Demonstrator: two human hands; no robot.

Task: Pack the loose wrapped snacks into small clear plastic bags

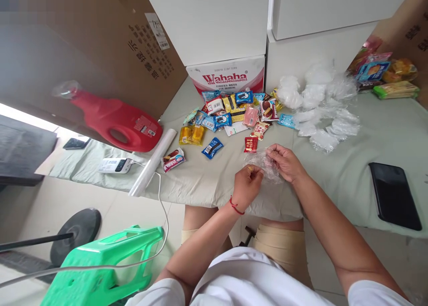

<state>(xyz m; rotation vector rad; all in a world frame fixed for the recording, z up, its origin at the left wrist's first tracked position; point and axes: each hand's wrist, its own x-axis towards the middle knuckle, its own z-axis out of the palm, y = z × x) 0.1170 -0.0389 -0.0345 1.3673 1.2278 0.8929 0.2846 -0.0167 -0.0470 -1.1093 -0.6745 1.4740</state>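
Note:
Both of my hands pinch a clear plastic bag (pixel 267 169) close to the front edge of the cloth-covered table. My left hand (pixel 248 183), with a red string on the wrist, grips its left side, fingers closed. On the upper right side of the bag, my right hand (pixel 286 163) has thumb and fingers pressed together. Just beyond the bag lies a small red snack packet (pixel 250 144). Farther back is a pile of wrapped snacks (pixel 234 112) in several colours. A blue packet (pixel 212 148) and a red-and-white packet (pixel 174 159) lie apart to the left.
Crumpled clear bags (pixel 321 101) are heaped at back right. A black phone (pixel 395 195) lies at right. Left are a red jug (pixel 117 119), a plastic film roll (pixel 154 161) and a white power bank (pixel 115 165) with a cable. A Wahaha box (pixel 227 76) stands behind; a green stool (pixel 100 261) is below.

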